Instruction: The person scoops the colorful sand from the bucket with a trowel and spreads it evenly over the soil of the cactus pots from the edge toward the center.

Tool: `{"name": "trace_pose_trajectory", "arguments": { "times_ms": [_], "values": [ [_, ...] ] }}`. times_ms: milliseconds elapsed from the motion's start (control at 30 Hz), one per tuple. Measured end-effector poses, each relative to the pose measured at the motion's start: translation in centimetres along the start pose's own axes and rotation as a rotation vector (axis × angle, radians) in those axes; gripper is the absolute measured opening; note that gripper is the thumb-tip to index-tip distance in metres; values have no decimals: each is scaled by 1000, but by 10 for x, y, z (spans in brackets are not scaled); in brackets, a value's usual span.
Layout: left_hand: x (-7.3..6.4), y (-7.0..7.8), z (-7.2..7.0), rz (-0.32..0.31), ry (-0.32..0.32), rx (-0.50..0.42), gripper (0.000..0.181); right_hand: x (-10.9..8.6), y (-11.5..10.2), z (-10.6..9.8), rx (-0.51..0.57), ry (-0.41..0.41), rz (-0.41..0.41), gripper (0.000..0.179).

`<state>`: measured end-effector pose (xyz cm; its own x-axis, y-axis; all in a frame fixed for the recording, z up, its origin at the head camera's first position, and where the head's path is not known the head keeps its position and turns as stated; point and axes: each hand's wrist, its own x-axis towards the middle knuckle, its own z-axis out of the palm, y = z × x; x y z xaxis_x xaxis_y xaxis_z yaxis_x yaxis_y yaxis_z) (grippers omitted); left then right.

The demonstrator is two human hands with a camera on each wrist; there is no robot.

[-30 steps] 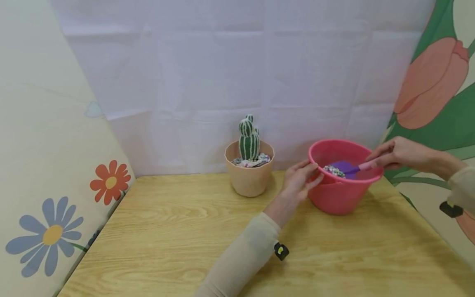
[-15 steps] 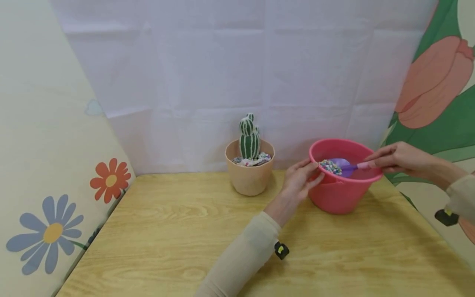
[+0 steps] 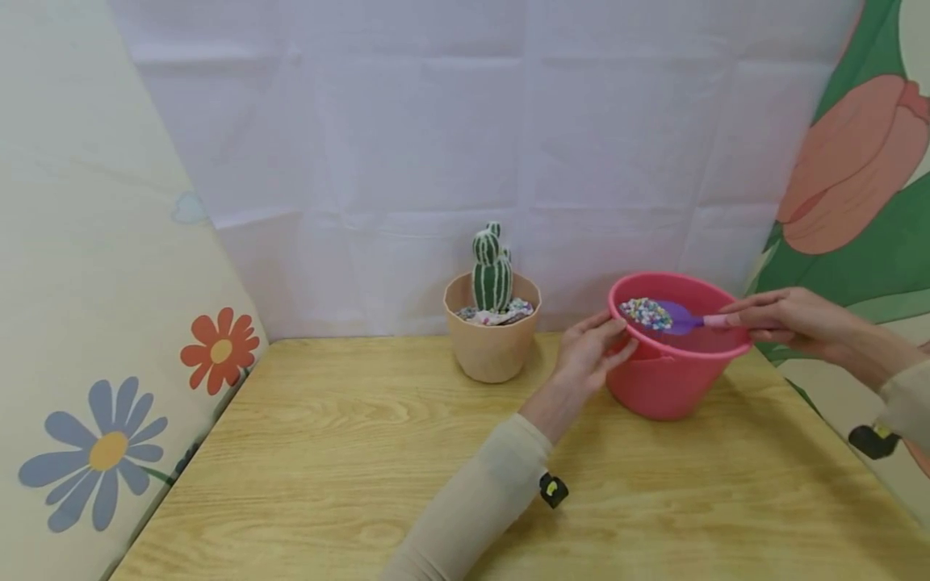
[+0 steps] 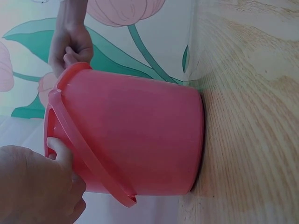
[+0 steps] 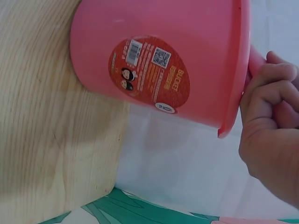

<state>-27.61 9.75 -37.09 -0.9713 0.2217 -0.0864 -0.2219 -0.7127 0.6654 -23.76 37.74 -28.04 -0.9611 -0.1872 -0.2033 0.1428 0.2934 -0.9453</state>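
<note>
A pink bucket (image 3: 657, 387) stands upright at the back right of the table, its handle (image 4: 88, 154) hanging down the side. My left hand (image 3: 584, 351) grips its left rim, thumb over the edge. In my right hand (image 3: 799, 319) I hold a small purple shovel (image 3: 679, 317) by its pink handle (image 3: 715, 321). The shovel's blade carries a heap of small multicoloured pebbles (image 3: 645, 313) and lies level across the bucket's mouth. My right knuckles are right at the rim in the right wrist view.
To the left of the bucket stands a peach pot (image 3: 490, 351) with a striped green cactus (image 3: 492, 282) and pebbles around its base. A white cloth (image 3: 407, 161) hangs behind the wooden table (image 3: 349, 460). Flower-painted walls flank both sides.
The shovel has risen from inside the bucket to rim height and levelled, its heap of pebbles now in fuller view. My left hand stays on the rim; the bucket has not moved.
</note>
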Motion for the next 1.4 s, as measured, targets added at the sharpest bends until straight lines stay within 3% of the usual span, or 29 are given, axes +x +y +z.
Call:
{"name": "trace_pose_trajectory", "arguments": {
  "times_ms": [267,433,633,833,1067,1267,1400],
  "values": [
    [0,0,-1,-2,-6,-6,24,-4,4,0,201,-36,1,23],
    [0,1,-2,-20,-31,13,19,-6,9,0,246,-18,15,21],
    [2,6,-6,-83,-105,4,14,-8,13,-3,311,-133,-25,27],
    [2,9,-8,-117,-132,34,15,-10,11,0,287,-83,-35,26],
    [-2,17,-13,-158,-122,50,14,-14,1,5,240,-14,-10,23],
    [-12,31,-21,-184,-142,81,20,-16,-8,12,242,-33,-10,21],
    [-21,43,-27,-168,-178,173,26,-17,-15,18,232,-51,-26,23]
  ]
}}
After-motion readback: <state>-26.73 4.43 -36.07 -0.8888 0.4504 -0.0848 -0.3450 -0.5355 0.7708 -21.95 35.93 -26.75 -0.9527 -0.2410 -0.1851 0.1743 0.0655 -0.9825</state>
